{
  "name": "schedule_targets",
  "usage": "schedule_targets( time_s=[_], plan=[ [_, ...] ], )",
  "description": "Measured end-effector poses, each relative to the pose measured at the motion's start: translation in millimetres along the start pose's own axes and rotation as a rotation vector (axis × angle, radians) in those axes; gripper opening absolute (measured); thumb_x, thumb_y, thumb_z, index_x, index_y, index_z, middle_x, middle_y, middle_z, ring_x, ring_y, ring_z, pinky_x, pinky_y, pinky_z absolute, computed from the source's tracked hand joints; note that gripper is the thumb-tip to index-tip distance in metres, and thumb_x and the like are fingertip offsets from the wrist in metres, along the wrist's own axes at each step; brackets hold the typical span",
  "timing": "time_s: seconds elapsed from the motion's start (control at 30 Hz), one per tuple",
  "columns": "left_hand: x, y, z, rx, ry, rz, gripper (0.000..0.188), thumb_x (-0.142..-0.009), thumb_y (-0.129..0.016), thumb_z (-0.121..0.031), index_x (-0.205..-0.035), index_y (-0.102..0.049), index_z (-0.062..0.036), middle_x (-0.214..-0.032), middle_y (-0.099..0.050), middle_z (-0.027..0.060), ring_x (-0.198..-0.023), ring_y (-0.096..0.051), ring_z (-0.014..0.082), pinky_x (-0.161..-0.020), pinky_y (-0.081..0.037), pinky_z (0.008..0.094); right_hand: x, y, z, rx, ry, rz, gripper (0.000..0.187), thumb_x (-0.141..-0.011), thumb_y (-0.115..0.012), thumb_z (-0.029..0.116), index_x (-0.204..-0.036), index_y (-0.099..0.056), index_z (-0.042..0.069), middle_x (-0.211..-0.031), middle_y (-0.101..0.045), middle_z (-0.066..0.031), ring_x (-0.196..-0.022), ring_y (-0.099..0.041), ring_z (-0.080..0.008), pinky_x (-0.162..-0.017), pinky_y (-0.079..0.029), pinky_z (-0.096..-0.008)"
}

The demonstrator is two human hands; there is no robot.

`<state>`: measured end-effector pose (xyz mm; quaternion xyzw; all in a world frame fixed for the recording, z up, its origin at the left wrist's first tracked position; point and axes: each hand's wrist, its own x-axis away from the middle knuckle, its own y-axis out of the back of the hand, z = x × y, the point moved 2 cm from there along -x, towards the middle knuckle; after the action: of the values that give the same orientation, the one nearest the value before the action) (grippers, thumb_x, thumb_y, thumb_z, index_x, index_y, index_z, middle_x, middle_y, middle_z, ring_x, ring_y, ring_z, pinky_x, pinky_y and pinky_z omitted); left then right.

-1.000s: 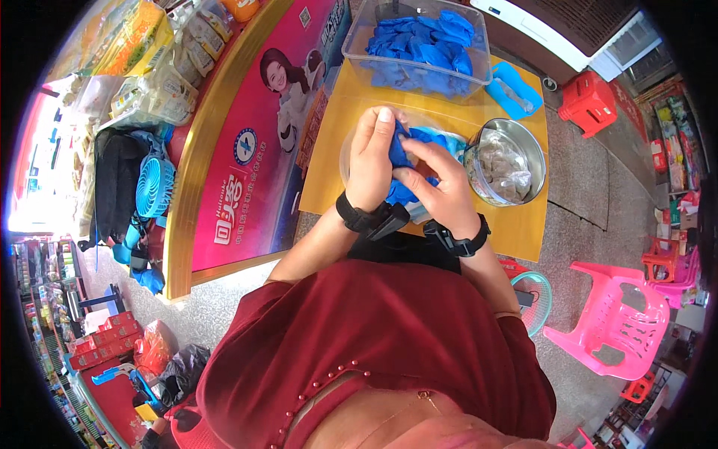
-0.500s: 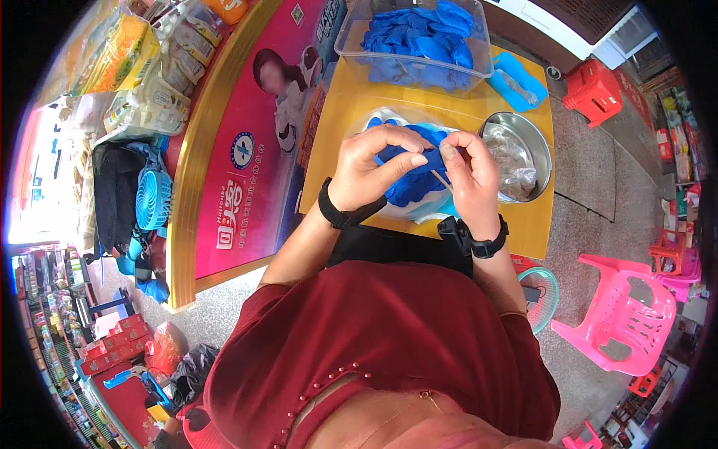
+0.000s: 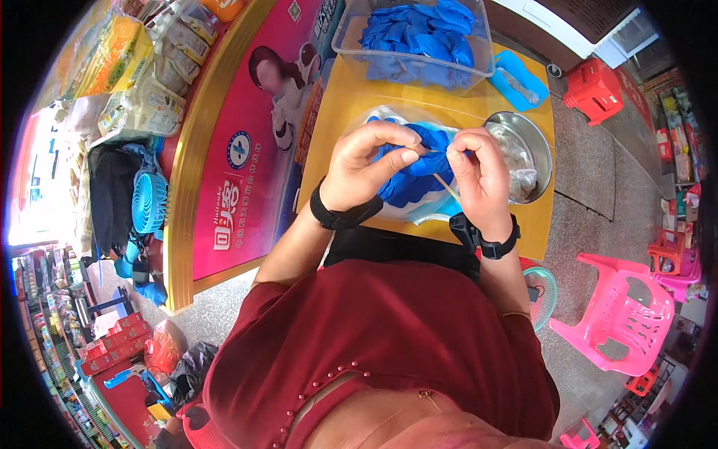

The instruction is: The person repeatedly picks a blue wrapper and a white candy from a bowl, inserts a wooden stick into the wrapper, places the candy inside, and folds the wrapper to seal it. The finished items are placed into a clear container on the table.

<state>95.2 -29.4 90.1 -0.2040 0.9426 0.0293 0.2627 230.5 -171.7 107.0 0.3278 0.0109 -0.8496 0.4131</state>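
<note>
My left hand (image 3: 370, 161) is closed in a pinch, thumb against forefinger, at the upper edge of a small blue piece of thin material (image 3: 425, 164). Opposite it, my right hand (image 3: 481, 170) pinches at the piece's right side, and a thin pale strip shows between the two sets of fingertips. Exactly what the right fingertips grip is too small to make out. A slim wooden stick (image 3: 446, 185) slants down to my right hand; I cannot tell whether that hand holds it. Below both hands lies a heap of similar blue pieces (image 3: 404, 191) on a whitish plastic sheet.
On the yellow table (image 3: 529, 236) stand a clear bin (image 3: 419, 71) full of blue pieces, a light-blue tray (image 3: 517, 81) and a metal bowl (image 3: 544, 161) with clear plastic in it. A pink counter front (image 3: 247, 179) rises at left. A pink chair (image 3: 624, 314) stands at right.
My right hand has shifted slightly right and down, its fingers more curled. A pale strip now shows between the fingertips, and the blue piece hangs lower under them.
</note>
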Motion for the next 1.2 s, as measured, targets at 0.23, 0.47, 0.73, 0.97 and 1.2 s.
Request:
schedule_targets(
  time_s=[0.23, 0.47, 0.73, 0.97, 1.2],
  plan=[
    [-13, -14, -16, 0.112, 0.055, -0.213, 0.022, -0.089, -0.063, 0.004, -0.111, -0.062, 0.0005, -0.101, -0.068, 0.011, -0.098, -0.062, 0.02, -0.091, -0.048, 0.0337, 3, -10, 5, -0.086, -0.046, 0.025, 0.02, -0.083, -0.074, 0.01, -0.095, -0.06, 0.004, -0.099, -0.064, -0.011, -0.094, -0.062, -0.0254, -0.081, -0.049, -0.0329],
    [-3, -12, 1, 0.039, 0.209, -0.297, 0.014, -0.093, -0.062, -0.005, -0.105, -0.067, -0.001, -0.105, -0.069, 0.009, -0.098, -0.063, 0.0165, -0.091, -0.048, 0.0306, 3, -21, 6, 0.062, 0.002, -0.007, 0.021, -0.083, -0.074, 0.009, -0.102, -0.067, 0.003, -0.098, -0.067, -0.0121, -0.089, -0.066, -0.0244, -0.074, -0.052, -0.0331],
    [-2, -13, 9, 0.223, 0.256, -0.37, 0.016, -0.096, -0.058, -0.01, -0.106, -0.066, -0.0005, -0.104, -0.069, 0.01, -0.099, -0.063, 0.0159, -0.091, -0.048, 0.0306, 13, -22, -3, -0.023, -0.228, 0.004, 0.024, -0.084, -0.074, 0.009, -0.106, -0.068, 0.003, -0.094, -0.068, -0.0104, -0.074, -0.066, -0.0169, -0.06, -0.051, -0.0275],
    [2, -19, 11, 0.119, 0.307, -0.338, 0.019, -0.098, -0.058, -0.017, -0.105, -0.066, -0.0003, -0.102, -0.069, 0.0071, -0.092, -0.062, 0.0126, -0.083, -0.05, 0.0269, 18, -32, -7, -0.171, -0.269, 0.095, 0.033, -0.086, -0.072, 0.01, -0.117, -0.065, 0.003, -0.102, -0.068, -0.0118, -0.079, -0.067, -0.019, -0.069, -0.052, -0.0286],
    [4, -16, 9, 0.072, 0.275, -0.394, 0.018, -0.098, -0.057, -0.015, -0.097, -0.069, 0.0001, -0.098, -0.071, 0.0077, -0.09, -0.063, 0.0132, -0.083, -0.05, 0.0277, 10, -26, 8, -0.005, -0.336, 0.232, 0.028, -0.086, -0.073, 0.013, -0.109, -0.065, 0.0, -0.105, -0.068, -0.0145, -0.083, -0.068, -0.0231, -0.073, -0.053, -0.0315]
  ],
)
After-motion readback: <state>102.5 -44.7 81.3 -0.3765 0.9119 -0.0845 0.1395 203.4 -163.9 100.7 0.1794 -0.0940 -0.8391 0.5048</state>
